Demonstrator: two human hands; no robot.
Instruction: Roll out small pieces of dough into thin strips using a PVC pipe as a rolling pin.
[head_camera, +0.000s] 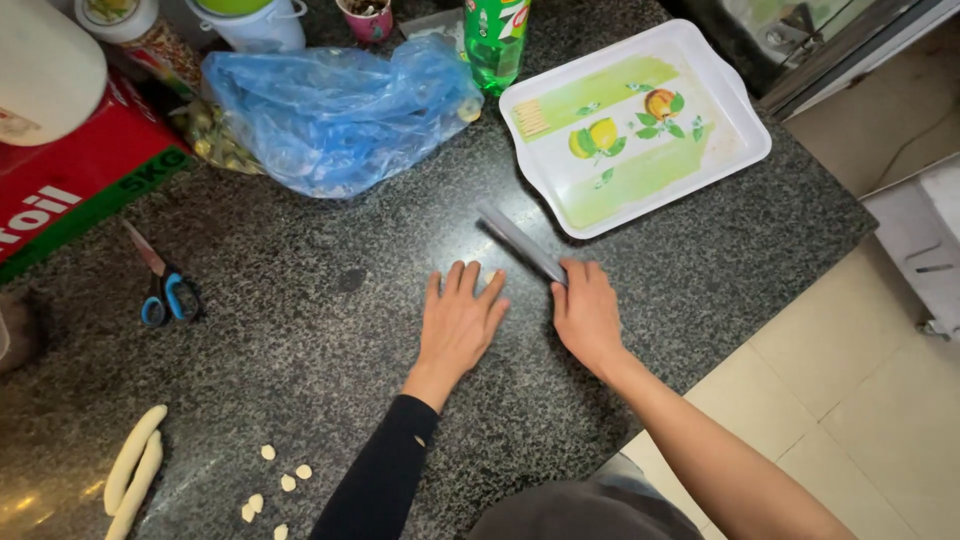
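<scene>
My right hand (586, 312) grips the handle of a knife (520, 240) whose grey blade lies flat along the dark speckled stone counter (330, 300), pointing toward a tray. My left hand (461, 320) rests palm-down on the counter just left of the knife, fingers together and straight, holding nothing. Two rolled ropes of pale dough (133, 472) lie at the near left edge, with several small cut dough pieces (275, 485) beside them.
A white tray printed with fruit (700, 150) sits at the far right. A crumpled blue plastic bag (335, 110), a green bottle (495, 40), jars, a red box (80, 180) and blue-handled scissors (165, 290) line the back and left. The counter edge drops to tiled floor on the right.
</scene>
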